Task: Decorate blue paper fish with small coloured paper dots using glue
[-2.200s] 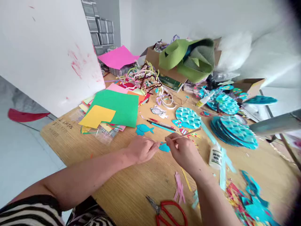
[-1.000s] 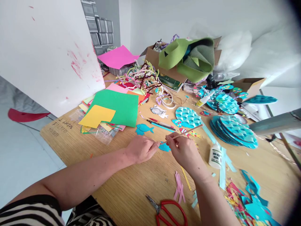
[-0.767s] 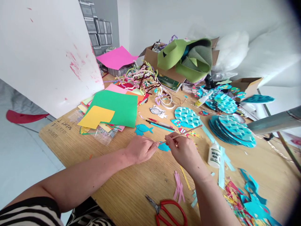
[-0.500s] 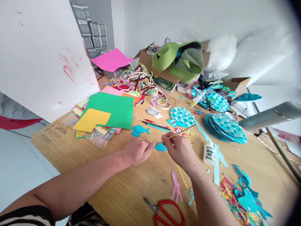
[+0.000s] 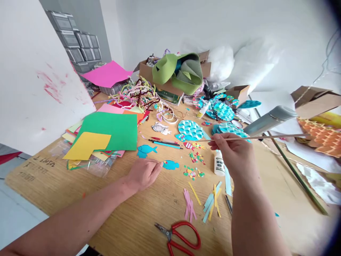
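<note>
Inward from the near edge of the tabletop [image 5: 150, 204], 1 blue paper fish [image 5: 172, 164] is apparently held by the closed left hand [image 5: 144, 174], 1 stick [image 5: 277, 137] pinched by the right hand [image 5: 234, 151], detailing seemingly underway, precise aim likely required next.

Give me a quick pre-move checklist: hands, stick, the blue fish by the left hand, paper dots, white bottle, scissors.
1. Left hand at the blue paper fish: ok, fingertips meet its left end.
2. Right hand gripping the thin stick: ok, held between thumb and fingers.
3. Paper dots sorted by colour: not ok, they lie scattered and mixed on the table.
4. White bottle capped: cannot tell, the right hand hides its top.
5. Red-handled scissors clear of both hands: ok, lying apart at the near side.
6. Glue on the stick's left end: cannot tell, too small to see.
</note>
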A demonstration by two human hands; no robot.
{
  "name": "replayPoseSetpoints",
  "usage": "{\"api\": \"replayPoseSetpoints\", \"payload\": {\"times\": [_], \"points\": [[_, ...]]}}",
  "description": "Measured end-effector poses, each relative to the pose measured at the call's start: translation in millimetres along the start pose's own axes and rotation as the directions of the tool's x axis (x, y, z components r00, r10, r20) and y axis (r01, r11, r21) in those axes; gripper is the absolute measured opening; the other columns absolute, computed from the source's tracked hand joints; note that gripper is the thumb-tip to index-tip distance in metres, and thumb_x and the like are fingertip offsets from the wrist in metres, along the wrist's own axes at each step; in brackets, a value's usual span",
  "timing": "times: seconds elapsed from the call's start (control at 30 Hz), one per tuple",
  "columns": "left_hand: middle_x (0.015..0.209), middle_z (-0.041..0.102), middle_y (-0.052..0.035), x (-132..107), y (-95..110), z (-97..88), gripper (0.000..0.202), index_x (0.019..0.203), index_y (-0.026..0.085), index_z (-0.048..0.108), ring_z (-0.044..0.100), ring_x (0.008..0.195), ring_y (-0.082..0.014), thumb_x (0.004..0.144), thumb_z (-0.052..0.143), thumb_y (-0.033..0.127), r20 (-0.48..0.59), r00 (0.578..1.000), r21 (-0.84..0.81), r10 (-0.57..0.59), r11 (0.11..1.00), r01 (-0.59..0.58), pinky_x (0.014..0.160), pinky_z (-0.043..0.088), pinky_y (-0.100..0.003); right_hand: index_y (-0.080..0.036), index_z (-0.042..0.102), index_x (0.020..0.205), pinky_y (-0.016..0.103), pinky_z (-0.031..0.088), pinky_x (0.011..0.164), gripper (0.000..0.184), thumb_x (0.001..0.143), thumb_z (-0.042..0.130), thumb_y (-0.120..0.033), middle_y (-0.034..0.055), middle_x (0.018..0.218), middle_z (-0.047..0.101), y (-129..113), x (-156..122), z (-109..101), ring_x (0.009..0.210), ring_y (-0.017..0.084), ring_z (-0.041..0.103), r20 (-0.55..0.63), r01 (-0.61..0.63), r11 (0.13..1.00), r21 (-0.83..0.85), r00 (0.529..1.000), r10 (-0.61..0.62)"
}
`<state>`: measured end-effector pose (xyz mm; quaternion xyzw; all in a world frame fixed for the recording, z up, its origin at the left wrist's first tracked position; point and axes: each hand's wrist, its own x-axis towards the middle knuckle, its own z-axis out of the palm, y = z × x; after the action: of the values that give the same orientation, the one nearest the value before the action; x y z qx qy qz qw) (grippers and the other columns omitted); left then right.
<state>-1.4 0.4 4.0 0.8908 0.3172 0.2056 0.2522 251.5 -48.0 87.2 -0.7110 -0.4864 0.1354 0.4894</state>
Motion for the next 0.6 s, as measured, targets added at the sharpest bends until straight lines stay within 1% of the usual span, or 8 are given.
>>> {"api": "replayPoseSetpoints", "payload": {"times": [0.13, 0.2, 0.27, 0.33, 0.37, 0.47, 0.6], "points": [[0.066, 0.067, -0.0074, -1.2, -1.9, 1.7, 0.051, 0.068, 0.016, 0.065, 0.063, 0.065, -0.0150, 0.098, 0.026, 0.032, -0.027, 1.000, -0.028, 0.012, 1.000, -0.012, 0.063, 0.043, -0.024, -0.016, 0.064, 0.082, 0.028, 0.053, 0.062, 0.027, 0.076, 0.063, -0.042, 0.0067, 0.080, 0.067, 2.3, 2.7, -9.2, 0.069, 0.016, 0.065, -0.005, 0.002, 0.999, 0.049, 1.000, -0.002], [0.068, 0.068, -0.0079, -1.7, -3.4, 2.8, 0.051, 0.075, 0.016, 0.068, 0.065, 0.068, -0.0160, 0.098, 0.026, 0.034, -0.037, 0.999, -0.042, 0.009, 0.999, -0.010, 0.066, 0.045, -0.024, -0.015, 0.063, 0.082, 0.027, 0.052, 0.061, 0.024, 0.076, 0.062, -0.039, 0.0069, 0.078, 0.067, 4.5, 4.2, -12.6, 0.068, 0.016, 0.064, 0.004, -0.016, 1.000, 0.005, 1.000, 0.016], [0.069, 0.069, -0.0081, -1.8, -4.4, 3.3, 0.051, 0.078, 0.017, 0.070, 0.066, 0.070, -0.0166, 0.098, 0.026, 0.035, -0.042, 0.999, -0.048, 0.008, 0.999, -0.010, 0.068, 0.047, -0.024, -0.015, 0.063, 0.080, 0.026, 0.049, 0.058, 0.021, 0.077, 0.058, -0.035, 0.0063, 0.072, 0.067, 8.6, 5.4, -12.9, 0.063, 0.016, 0.063, 0.074, -0.038, 0.994, -0.107, 0.996, 0.046], [0.070, 0.070, -0.0084, -1.5, -4.7, 3.2, 0.051, 0.079, 0.017, 0.070, 0.066, 0.070, -0.0170, 0.097, 0.027, 0.035, -0.047, 0.999, -0.052, 0.011, 0.999, -0.013, 0.069, 0.047, -0.024, -0.015, 0.062, 0.076, 0.025, 0.047, 0.056, 0.018, 0.078, 0.054, -0.030, 0.0061, 0.070, 0.068, 13.9, 6.2, -10.3, 0.060, 0.015, 0.062, 0.168, -0.029, 0.968, -0.250, 0.983, 0.073], [0.070, 0.070, -0.0085, -1.2, -4.5, 2.9, 0.051, 0.078, 0.017, 0.070, 0.066, 0.070, -0.0171, 0.097, 0.027, 0.034, -0.050, 0.999, -0.053, 0.013, 0.998, -0.015, 0.069, 0.047, -0.024, -0.015, 0.062, 0.073, 0.024, 0.045, 0.056, 0.016, 0.078, 0.052, -0.028, 0.0060, 0.070, 0.068, 16.4, 6.5, -8.4, 0.060, 0.015, 0.061, 0.196, -0.017, 0.948, -0.317, 0.977, 0.083], [0.069, 0.070, -0.0085, -0.3, -3.5, 1.8, 0.051, 0.075, 0.017, 0.070, 0.067, 0.069, -0.0173, 0.097, 0.027, 0.034, -0.049, 0.999, -0.050, 0.015, 0.999, -0.018, 0.067, 0.047, -0.024, -0.016, 0.063, 0.071, 0.022, 0.041, 0.055, 0.016, 0.077, 0.049, -0.019, 0.0050, 0.070, 0.068, 21.2, 7.5, -4.0, 0.060, 0.014, 0.061, 0.222, 0.017, 0.883, -0.469, 0.970, 0.100], [0.068, 0.070, -0.0079, 0.5, -2.0, 0.5, 0.051, 0.072, 0.017, 0.069, 0.067, 0.070, -0.0177, 0.097, 0.028, 0.033, -0.035, 0.999, -0.054, 0.009, 0.998, -0.011, 0.068, 0.048, -0.024, -0.017, 0.067, 0.077, 0.022, 0.037, 0.054, 0.019, 0.076, 0.049, -0.015, 0.0041, 0.071, 0.069, 22.4, 10.0, -5.0, 0.058, 0.013, 0.060, 0.258, 0.010, 0.803, -0.596, 0.949, 0.180]]}}
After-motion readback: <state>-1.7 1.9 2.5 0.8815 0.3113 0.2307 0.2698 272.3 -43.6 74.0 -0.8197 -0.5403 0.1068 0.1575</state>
